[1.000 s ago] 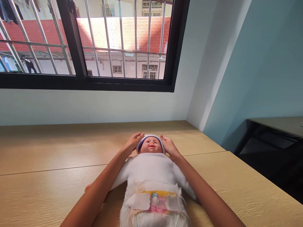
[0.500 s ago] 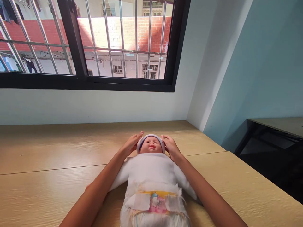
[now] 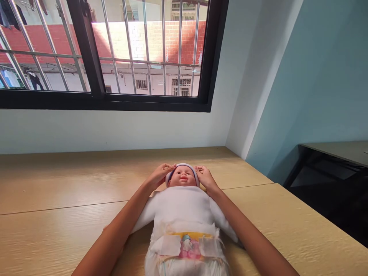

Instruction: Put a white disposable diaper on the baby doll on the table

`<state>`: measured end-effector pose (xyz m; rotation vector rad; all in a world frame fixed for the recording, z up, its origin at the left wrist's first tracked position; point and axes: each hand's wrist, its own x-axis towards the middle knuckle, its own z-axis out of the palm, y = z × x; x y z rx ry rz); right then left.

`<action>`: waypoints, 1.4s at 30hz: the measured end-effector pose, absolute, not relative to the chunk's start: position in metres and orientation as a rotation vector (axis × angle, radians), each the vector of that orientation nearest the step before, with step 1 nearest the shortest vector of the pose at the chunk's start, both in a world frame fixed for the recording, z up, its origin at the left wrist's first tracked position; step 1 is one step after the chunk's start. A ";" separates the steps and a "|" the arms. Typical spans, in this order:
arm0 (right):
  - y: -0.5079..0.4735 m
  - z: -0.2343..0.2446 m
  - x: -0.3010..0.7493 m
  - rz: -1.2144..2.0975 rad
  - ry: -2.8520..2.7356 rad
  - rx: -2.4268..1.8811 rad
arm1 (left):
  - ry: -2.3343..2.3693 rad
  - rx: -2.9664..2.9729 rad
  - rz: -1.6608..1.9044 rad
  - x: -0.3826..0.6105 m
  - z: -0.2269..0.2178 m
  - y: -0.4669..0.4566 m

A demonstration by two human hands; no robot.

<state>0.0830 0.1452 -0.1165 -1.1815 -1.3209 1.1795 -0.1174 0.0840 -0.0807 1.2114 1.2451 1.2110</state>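
A baby doll (image 3: 184, 205) lies on its back on the wooden table, its head toward the window. It has a white cloth body and wears a diaper (image 3: 188, 247) with a printed front panel and two white tabs. On its head is a pale knit hat (image 3: 183, 165) with a dark inner edge. My left hand (image 3: 163, 173) grips the hat's rim at the left side, fingertips on its upper edge. At the opposite side my right hand (image 3: 204, 177) has its fingers curled against the rim. Parts of the hat lie hidden behind both hands.
The wooden table (image 3: 71, 176) reaches back to the white wall under a black-framed window (image 3: 155, 105) with metal bars. A second, dark-legged table (image 3: 339, 153) stands at the right, by the blue wall.
My left fingers have come down from a raised position onto the hat's edge. My right fingers have curled in closer against the rim. The doll stays in place.
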 end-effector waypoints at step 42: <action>0.121 -0.079 0.072 1.041 -1.525 -0.883 | 1.287 1.486 1.361 -0.101 -0.054 0.067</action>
